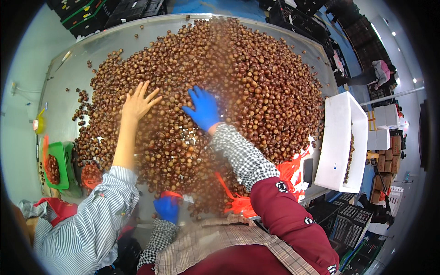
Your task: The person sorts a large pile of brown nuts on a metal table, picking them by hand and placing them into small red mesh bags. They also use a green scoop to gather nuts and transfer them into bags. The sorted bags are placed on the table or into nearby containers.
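A wide heap of chestnuts (275, 99) covers much of the metal table (65, 86). My right hand (202, 108), in a blue glove, rests palm down on the middle of the heap with its fingers apart. Close to my apron, my gloved left hand (167, 208) is at the table's near edge, its fingers closed on a red mesh bag (172, 194). A small white tag (188, 199) shows beside that bag. Other red mesh bags (240, 205) lie bunched to the right of my left hand. A smudge blurs the middle of the view.
A co-worker's bare hand (137, 106) spreads over the chestnuts at left. Nearby are a green scoop (62, 151) and filled red net bags (91, 175). At right stand a white foam box (331, 144) and a phone (308, 172). Black crates (350, 223) flank the table.
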Available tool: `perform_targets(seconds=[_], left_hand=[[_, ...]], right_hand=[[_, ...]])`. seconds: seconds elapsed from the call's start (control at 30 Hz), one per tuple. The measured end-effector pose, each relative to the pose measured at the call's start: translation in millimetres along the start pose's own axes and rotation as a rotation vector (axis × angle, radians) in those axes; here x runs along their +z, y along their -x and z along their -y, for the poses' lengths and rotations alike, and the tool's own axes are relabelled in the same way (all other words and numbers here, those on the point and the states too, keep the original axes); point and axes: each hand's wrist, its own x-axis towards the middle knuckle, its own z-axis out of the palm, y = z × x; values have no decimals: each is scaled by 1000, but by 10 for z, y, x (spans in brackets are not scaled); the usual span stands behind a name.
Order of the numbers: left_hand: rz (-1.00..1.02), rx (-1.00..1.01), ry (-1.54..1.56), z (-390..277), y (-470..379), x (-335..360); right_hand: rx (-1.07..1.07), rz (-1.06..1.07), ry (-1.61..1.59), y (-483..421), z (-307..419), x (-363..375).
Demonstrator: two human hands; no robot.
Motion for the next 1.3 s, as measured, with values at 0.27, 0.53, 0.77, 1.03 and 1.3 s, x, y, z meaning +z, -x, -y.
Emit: perform_targets(seconds=[0.27,0.53,0.77,1.03,1.3], left_hand=[[119,43,-87,-131,-150,-95],[47,126,-167,9,-110,26],[23,145,-162,-67,-190,-34],[59,132,-156,-20,-133,-1],[50,99,-120,-62,-206,-54]], right_hand=[[-207,25,-51,351,548,297],[-434,202,-61,1102,1010,464],[-509,368,-180,1589,803,44],[-5,-286,-279,68,-564,-720],[53,-355,270,-802,-1042,-296]])
